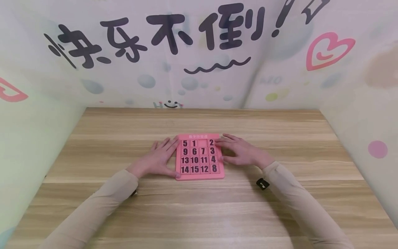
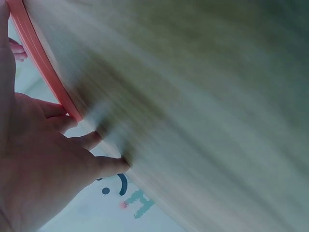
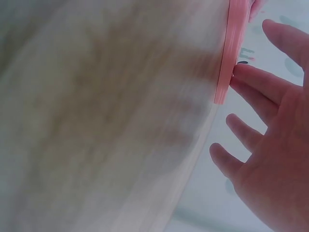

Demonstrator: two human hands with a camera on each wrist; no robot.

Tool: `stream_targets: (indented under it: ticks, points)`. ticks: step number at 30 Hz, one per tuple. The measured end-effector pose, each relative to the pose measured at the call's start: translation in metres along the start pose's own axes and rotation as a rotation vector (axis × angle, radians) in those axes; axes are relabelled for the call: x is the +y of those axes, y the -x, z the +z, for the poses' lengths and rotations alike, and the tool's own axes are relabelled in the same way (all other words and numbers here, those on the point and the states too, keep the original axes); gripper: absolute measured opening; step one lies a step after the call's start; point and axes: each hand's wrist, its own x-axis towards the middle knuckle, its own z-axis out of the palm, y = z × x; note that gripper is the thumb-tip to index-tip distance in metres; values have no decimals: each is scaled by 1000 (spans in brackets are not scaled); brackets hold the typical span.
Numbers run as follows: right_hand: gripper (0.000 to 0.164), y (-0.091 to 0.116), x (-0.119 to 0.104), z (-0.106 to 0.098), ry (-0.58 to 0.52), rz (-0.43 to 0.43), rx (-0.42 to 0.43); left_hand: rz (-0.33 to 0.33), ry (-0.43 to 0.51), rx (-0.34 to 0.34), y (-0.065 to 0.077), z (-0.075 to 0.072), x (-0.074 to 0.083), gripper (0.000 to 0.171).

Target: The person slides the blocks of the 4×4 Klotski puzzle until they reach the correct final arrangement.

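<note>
A pink sliding number puzzle [image 1: 199, 177] lies flat on the table in the head view. Its top row reads 5, 1, a gap, then 2; tile 8 [image 1: 214, 168] sits at bottom right. My left hand [image 1: 157, 159] spans the puzzle's left side, thumb at the lower corner and index finger near the upper one, fingers extended. On the other side, my right hand [image 1: 242, 150] has a fingertip at tile 2 [image 1: 211, 142] and its thumb by the right edge. Both wrist views show only the puzzle's side edge [image 2: 52, 72], not its tiles.
The wood-grain table [image 1: 199, 214] extends around the puzzle. Behind it stands a white printed backdrop [image 1: 124, 83] with large dark characters and hearts. A small black item [image 1: 262, 184] is beside the right sleeve.
</note>
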Motion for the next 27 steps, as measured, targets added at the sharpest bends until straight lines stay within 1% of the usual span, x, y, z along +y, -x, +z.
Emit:
stream_targets:
  ticks: [10,16,27]
  points:
    - [60,-2,-2,0,-2,21,-16,-8,6,-7,-2,2,-3,127]
    - [61,-3,-6,0,-21,30,-20,-3,8,-5,-1,1,-2,127]
    - [62,-6,-11,-1,-22,38,-26,1,7,-2,0,0,0,126]
